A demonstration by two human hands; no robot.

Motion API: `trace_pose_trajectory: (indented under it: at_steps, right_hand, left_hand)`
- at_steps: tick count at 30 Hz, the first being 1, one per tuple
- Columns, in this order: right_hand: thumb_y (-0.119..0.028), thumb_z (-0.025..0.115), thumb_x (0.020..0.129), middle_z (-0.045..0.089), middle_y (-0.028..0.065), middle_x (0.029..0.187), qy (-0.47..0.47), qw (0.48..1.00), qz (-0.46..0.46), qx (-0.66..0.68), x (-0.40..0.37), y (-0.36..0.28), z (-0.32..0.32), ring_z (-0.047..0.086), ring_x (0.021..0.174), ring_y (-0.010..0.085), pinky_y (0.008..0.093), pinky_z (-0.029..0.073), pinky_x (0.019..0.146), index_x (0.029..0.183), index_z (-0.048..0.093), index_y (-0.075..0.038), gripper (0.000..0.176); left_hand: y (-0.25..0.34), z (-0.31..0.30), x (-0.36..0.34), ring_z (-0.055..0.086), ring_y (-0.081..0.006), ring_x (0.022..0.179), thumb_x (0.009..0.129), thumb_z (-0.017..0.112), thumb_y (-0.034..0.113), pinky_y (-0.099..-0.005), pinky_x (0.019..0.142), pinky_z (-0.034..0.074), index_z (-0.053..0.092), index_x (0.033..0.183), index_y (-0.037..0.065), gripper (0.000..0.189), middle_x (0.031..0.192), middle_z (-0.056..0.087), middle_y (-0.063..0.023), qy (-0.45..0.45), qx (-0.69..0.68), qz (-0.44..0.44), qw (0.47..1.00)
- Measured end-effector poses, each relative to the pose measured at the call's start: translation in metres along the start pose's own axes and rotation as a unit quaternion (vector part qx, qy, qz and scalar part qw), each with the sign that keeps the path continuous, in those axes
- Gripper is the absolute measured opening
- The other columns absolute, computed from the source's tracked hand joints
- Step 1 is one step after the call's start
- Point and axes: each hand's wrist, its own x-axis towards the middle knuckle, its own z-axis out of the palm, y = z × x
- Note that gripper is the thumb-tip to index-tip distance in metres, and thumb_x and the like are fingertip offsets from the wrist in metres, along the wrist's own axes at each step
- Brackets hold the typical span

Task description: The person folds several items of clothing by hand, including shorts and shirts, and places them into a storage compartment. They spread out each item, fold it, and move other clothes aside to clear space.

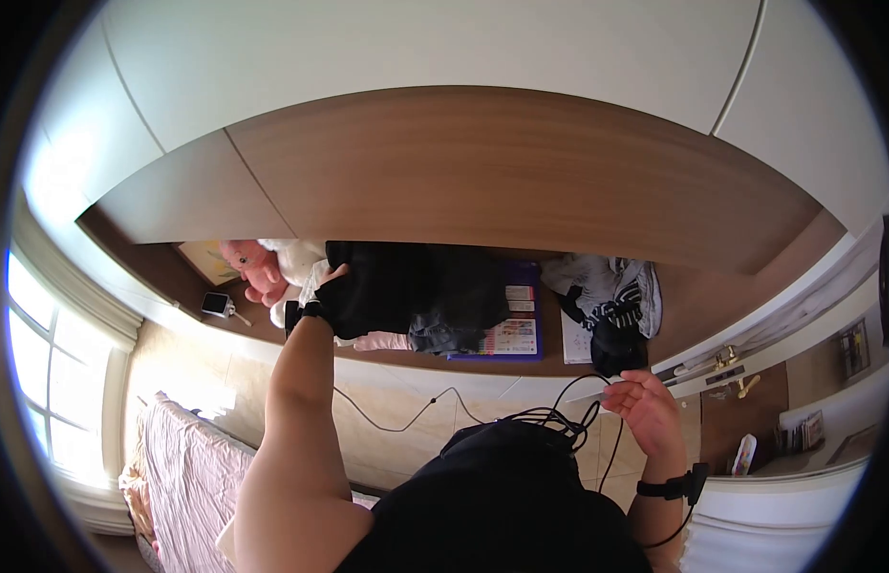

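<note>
My left hand [337, 274] reaches into the shelf at a bundle of black clothing [373, 286]. Its fingers are partly hidden by the cloth and appear closed on it. Dark grey fabric [454, 310] lies against the bundle's right side. My right hand [645, 406] hangs in front of the shelf, fingers apart and slightly curled, holding nothing that I can see. It is just below a black cap-like item [619, 346]. Black cable [578, 420] loops beside its fingertips.
On the shelf are a pink plush toy [255, 267], a small white device [217, 305], a purple-edged folder [521, 329] and black-and-white striped clothing [616, 286]. A brown panel [521, 172] overhangs them. A bed with pink bedding [191, 477] stands lower left.
</note>
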Motion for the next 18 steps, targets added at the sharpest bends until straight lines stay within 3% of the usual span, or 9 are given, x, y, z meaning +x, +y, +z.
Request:
trace_pose_trajectory:
  at_steps: [1,3,7,9,10,12,14,16,18]
  right_hand:
    - [-0.022,0.055,0.102,0.067,0.0269,0.122,0.014,1.000,-0.004,-0.002,-0.003,0.000,0.001,0.068,0.108,0.0340,0.0471,0.052,0.101,0.134,0.050,0.005,0.043]
    - [-0.022,0.055,0.102,0.067,0.0268,0.121,0.030,0.999,-0.009,-0.006,-0.005,-0.001,0.005,0.068,0.108,0.0339,0.0469,0.052,0.100,0.134,0.051,0.005,0.043]
    - [-0.023,0.055,0.101,0.067,0.0264,0.121,0.032,0.999,-0.013,-0.006,0.000,-0.001,0.010,0.067,0.108,0.0335,0.0460,0.051,0.100,0.134,0.051,0.005,0.043]
    - [-0.023,0.055,0.101,0.067,0.0261,0.121,0.037,0.999,-0.008,-0.001,0.002,0.002,0.014,0.067,0.109,0.0333,0.0456,0.051,0.101,0.134,0.051,0.005,0.043]
    - [-0.023,0.055,0.102,0.067,0.0256,0.121,0.029,1.000,0.000,-0.008,0.007,0.002,0.016,0.067,0.108,0.0330,0.0453,0.051,0.101,0.134,0.052,0.004,0.042]
    - [-0.023,0.055,0.102,0.067,0.0250,0.121,0.027,0.999,0.008,-0.019,0.015,0.002,0.018,0.067,0.108,0.0327,0.0450,0.051,0.101,0.133,0.052,0.004,0.042]
    - [-0.025,0.055,0.102,0.068,0.0239,0.120,0.028,0.998,0.020,-0.059,0.022,0.006,0.014,0.067,0.108,0.0321,0.0446,0.051,0.101,0.132,0.053,0.004,0.042]
    - [-0.026,0.055,0.103,0.068,0.0229,0.119,0.045,0.996,0.019,-0.074,0.025,0.006,0.010,0.067,0.108,0.0312,0.0437,0.051,0.100,0.131,0.054,0.004,0.041]
    - [-0.023,0.053,0.103,0.068,0.0226,0.118,0.066,0.992,0.026,-0.101,0.024,0.007,0.003,0.067,0.106,0.0296,0.0423,0.051,0.098,0.131,0.054,0.003,0.038]
  left_hand:
    - [-0.015,-0.015,0.028,0.073,-0.0266,0.100,0.096,0.069,0.020,-0.0408,0.087,0.061,0.057,0.133,-0.003,0.044,0.116,0.072,-0.0172,-0.006,0.000,-0.003,1.000]
    - [-0.049,-0.043,0.084,0.073,-0.0274,0.097,0.093,0.073,0.021,-0.0395,0.086,0.061,0.056,0.134,-0.001,0.049,0.113,0.073,-0.0145,-0.079,0.147,0.075,0.983]
    - [-0.080,-0.048,0.133,0.070,-0.0288,0.110,0.086,0.080,0.018,-0.0438,0.093,0.058,0.057,0.133,-0.003,0.056,0.116,0.071,-0.0158,-0.043,0.312,0.172,0.933]
    - [-0.100,-0.035,0.144,0.063,-0.0329,0.120,0.079,0.084,0.016,-0.0492,0.098,0.053,0.061,0.129,-0.001,0.058,0.117,0.069,-0.0160,0.047,0.401,0.450,0.796]
    - [-0.100,-0.024,0.139,0.063,-0.0329,0.120,0.079,0.084,0.016,-0.0492,0.098,0.053,0.061,0.129,-0.001,0.058,0.117,0.069,-0.0160,0.046,0.401,0.445,0.800]
    - [-0.067,0.016,0.107,0.057,-0.0365,0.124,0.080,0.080,0.023,-0.0547,0.101,0.048,0.065,0.124,0.006,0.050,0.122,0.065,-0.0160,0.248,0.634,0.290,0.673]
    - [-0.014,0.072,0.044,0.059,-0.0362,0.116,0.084,0.074,0.031,-0.0573,0.097,0.048,0.068,0.119,0.012,0.040,0.124,0.062,-0.0127,0.287,0.654,0.243,0.657]
    - [0.008,0.112,-0.013,0.053,-0.0369,0.127,0.086,0.070,0.036,-0.0629,0.102,0.044,0.069,0.123,0.017,0.041,0.137,0.057,-0.0115,0.265,0.650,0.328,0.632]
    - [0.008,0.158,-0.074,0.038,-0.0465,0.142,0.087,0.069,0.044,-0.0756,0.105,0.034,0.064,0.136,0.023,0.054,0.154,0.044,-0.0130,0.215,0.697,0.360,0.582]
